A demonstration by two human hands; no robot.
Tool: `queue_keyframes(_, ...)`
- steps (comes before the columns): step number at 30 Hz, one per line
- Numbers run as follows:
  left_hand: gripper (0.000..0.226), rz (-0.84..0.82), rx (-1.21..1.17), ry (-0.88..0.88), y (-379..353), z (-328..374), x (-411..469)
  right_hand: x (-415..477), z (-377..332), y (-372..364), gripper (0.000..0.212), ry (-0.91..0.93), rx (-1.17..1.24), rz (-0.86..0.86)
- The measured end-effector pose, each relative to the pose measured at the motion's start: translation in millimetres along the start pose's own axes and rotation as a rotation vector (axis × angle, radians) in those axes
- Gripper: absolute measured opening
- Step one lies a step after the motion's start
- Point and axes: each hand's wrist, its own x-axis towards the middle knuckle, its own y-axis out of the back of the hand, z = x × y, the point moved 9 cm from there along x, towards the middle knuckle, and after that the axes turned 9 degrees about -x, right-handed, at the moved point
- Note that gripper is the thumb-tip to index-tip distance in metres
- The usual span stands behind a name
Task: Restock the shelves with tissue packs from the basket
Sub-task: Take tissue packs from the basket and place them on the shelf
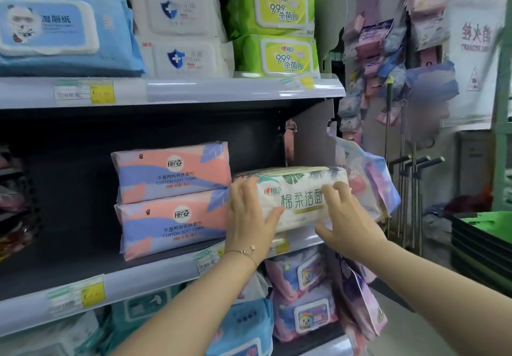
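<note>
My left hand (249, 211) and right hand (347, 217) grip a leaf-print tissue pack (299, 189) on the middle shelf (69, 261), centre right; the green basket's (487, 224) contents are hidden.

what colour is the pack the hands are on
The pack is white with green leaves and green lettering, seen in the head view.

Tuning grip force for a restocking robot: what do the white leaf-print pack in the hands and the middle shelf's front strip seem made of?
White leaf-print pack: thin soft plastic film, slightly glossy, visibly wrinkled. Shelf front strip: likely rigid plastic, smooth, light sheen; holds price labels.
</note>
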Motion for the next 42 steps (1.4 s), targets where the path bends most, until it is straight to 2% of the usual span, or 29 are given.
queue_keyframes(4, 0.050, 0.004, -0.021, 0.105, -1, -18, 8, 7, -7, -8, 0.047, 0.031, 0.045, -0.028)
queue_keyframes(7, 0.036, -0.010, 0.092, 0.169, -3, -29, 10, 11, -11, -17, 0.050, 0.047, 0.098, -0.089)
queue_keyframes(12, 0.027, -0.035, 0.285, 0.116, -11, -23, 8, 17, -9, -16, 0.057, 0.036, 0.160, -0.140)
queue_keyframes(15, 0.038, -0.043, 0.443, -0.010, -20, -3, 3, 12, -5, -11, 0.054, 0.058, 0.098, -0.177)
queue_keyframes(17, 0.037, -0.072, 0.452, -0.146, -30, 14, -4, 4, -2, -7, 0.048, 0.088, -0.020, -0.155)
queue_keyframes(20, 0.022, -0.223, 0.390, -0.355, -52, 42, -29, -16, 1, -2, 0.034, 0.124, -0.128, -0.086)
queue_keyframes(23, 0.023, -0.383, 0.403, -0.468, -81, 56, -60, -41, 3, -6, 0.029, 0.187, -0.208, -0.061)
queue_keyframes(26, 0.034, -0.502, 0.401, -0.430, -104, 60, -91, -71, 9, -11, 0.023, 0.191, -0.290, -0.085)
queue_keyframes(33, 0.032, -0.824, 0.271, -0.151, -178, 65, -191, -166, 59, -57, 0.027, 0.088, -0.320, -0.234)
queue_keyframes(36, 0.041, -0.929, 0.250, -0.110, -207, 70, -230, -204, 87, -83, 0.028, 0.019, -0.327, -0.311)
queue_keyframes(42, 0.046, -1.103, 0.176, -0.045, -264, 73, -300, -282, 134, -134, 0.030, -0.120, -0.258, -0.484)
